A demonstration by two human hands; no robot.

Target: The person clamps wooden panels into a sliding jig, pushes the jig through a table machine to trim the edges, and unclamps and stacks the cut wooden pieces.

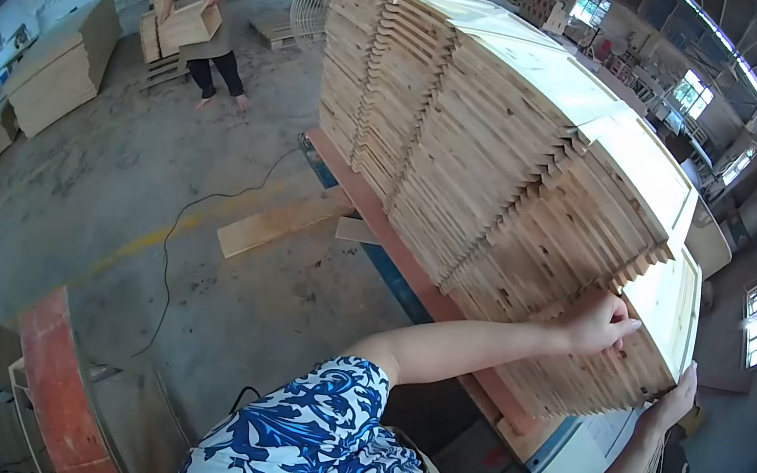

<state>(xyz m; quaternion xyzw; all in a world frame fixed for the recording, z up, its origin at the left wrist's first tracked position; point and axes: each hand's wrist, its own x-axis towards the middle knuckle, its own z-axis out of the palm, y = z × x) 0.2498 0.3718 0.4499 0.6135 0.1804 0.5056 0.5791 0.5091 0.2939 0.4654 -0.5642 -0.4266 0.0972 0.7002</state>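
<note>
A tall stack of wooden frames or panels (476, 123) with white upper faces rises in front of me, its layers fanned in several stepped columns. My left hand (597, 323) is at the side of the nearest column, fingers curled in against the edges just below the top panel (668, 312). Whether anything is inside those fingers is hidden. At the near right corner of the same column, my right hand (671, 400) lies with its fingers stretched out along the end of the wood.
The stack rests on a reddish board (356, 188) over a blue frame. A loose plank (276, 225) and black cable (167, 248) lie on the floor. Another person (206, 11) stands at back left holding a wooden box (191, 25). A red-topped surface (63, 385) is at lower left.
</note>
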